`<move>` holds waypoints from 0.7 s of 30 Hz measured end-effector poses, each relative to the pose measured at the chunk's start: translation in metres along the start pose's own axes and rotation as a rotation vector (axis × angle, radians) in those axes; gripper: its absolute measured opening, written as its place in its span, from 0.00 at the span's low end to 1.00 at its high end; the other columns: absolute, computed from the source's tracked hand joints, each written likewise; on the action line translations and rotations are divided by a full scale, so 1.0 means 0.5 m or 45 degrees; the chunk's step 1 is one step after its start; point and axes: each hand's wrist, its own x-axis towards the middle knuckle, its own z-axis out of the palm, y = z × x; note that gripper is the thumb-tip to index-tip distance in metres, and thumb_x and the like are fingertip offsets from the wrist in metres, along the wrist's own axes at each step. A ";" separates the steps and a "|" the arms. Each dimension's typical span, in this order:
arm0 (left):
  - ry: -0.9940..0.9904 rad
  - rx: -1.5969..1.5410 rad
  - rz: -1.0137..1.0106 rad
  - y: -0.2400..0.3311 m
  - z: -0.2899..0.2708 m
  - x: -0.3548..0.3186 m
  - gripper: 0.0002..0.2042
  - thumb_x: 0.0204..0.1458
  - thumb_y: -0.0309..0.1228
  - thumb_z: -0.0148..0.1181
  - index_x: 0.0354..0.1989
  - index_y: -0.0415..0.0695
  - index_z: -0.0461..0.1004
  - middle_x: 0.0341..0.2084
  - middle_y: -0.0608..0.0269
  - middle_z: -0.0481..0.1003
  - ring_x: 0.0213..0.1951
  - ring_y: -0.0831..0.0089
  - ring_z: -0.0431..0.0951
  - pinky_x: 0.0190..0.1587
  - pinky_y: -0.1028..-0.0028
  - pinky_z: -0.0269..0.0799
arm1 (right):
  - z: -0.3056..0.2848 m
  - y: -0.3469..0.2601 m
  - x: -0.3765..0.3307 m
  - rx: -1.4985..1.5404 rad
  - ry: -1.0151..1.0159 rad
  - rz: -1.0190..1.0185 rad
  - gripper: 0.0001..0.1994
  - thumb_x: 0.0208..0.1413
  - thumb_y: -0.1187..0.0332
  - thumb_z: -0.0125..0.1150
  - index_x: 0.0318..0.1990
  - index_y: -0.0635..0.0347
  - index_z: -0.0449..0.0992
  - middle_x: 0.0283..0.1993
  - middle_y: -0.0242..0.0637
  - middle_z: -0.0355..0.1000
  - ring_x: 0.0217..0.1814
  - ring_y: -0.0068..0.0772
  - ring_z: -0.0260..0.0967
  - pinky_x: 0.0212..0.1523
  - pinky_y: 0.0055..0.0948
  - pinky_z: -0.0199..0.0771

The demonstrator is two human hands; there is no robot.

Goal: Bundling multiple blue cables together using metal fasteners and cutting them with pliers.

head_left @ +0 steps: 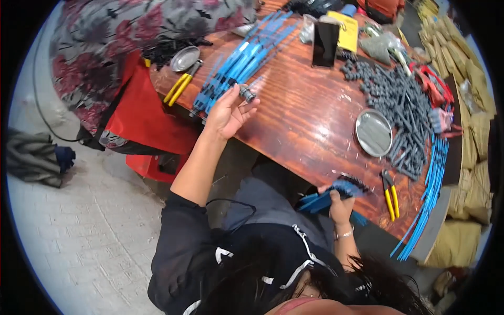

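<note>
My left hand (229, 116) is raised over the table's left edge, palm up. Its thumb and fingers pinch a small dark grey ribbed plastic fitting (247, 93). Just beyond it lies a bundle of thin blue tubes (247, 58) with black pieces toward the near end. Close to the table's near edge, my right hand (341, 206) is closed around a bunch of blue tubes (316, 201) with dark tips. Part of that bunch is blurred. To the right of this hand lie pliers with yellow handles (390, 197).
A heap of grey plastic fittings (399, 100) and a round metal dish (374, 132) occupy the table's right. More blue tubes (433, 184) line the right edge. At the back are a black phone (325, 43) and a yellow card (347, 34). Other yellow-handled pliers (179, 86) lie left.
</note>
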 end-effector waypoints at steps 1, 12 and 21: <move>-0.004 -0.013 -0.044 -0.013 0.012 -0.019 0.12 0.56 0.38 0.45 0.40 0.43 0.67 0.34 0.60 0.73 0.36 0.66 0.75 0.36 0.70 0.72 | 0.021 -0.005 0.005 -0.022 -0.007 0.028 0.05 0.50 0.74 0.54 0.29 0.69 0.71 0.27 0.40 0.71 0.31 0.31 0.69 0.35 0.30 0.71; -0.379 0.014 -0.094 -0.098 0.031 -0.111 0.17 0.53 0.31 0.49 0.48 0.34 0.61 0.40 0.53 0.69 0.40 0.63 0.73 0.44 0.67 0.70 | 0.147 0.001 0.043 -0.180 -0.311 0.207 0.08 0.48 0.69 0.58 0.30 0.65 0.70 0.24 0.34 0.70 0.25 0.24 0.69 0.26 0.24 0.71; -0.442 -0.026 -0.106 -0.103 0.015 -0.145 0.16 0.53 0.32 0.50 0.48 0.36 0.63 0.39 0.54 0.70 0.37 0.66 0.73 0.39 0.72 0.71 | 0.174 0.001 0.046 -0.057 -0.333 0.272 0.14 0.46 0.62 0.63 0.31 0.64 0.70 0.25 0.31 0.68 0.26 0.24 0.70 0.26 0.23 0.72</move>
